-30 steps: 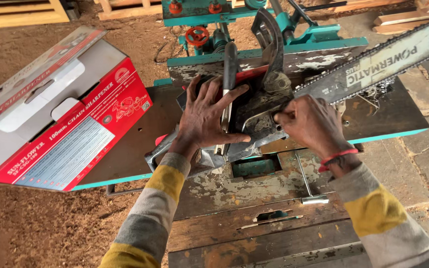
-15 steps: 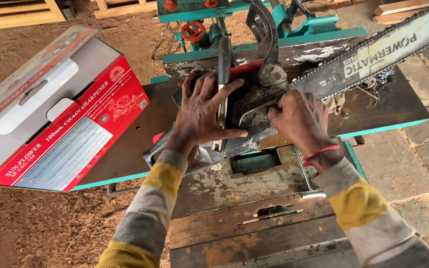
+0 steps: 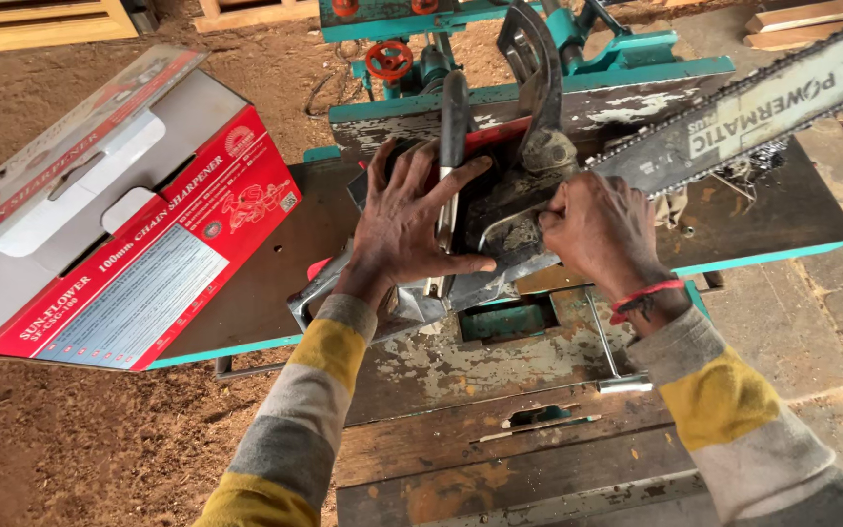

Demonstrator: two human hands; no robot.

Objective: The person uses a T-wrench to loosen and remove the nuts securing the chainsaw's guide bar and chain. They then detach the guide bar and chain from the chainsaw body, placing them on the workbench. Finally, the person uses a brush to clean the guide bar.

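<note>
Grimy chainsaw (image 3: 539,195) flat on bench

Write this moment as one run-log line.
left hand flat on chainsaw body | right hand at guide bar base | red box open beside

Chainsaw bar (image 3: 734,122) tip beyond right edge.

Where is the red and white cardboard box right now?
The cardboard box lies open on the left end of the worktable, left of the left hand pressing on the chainsaw.
</note>
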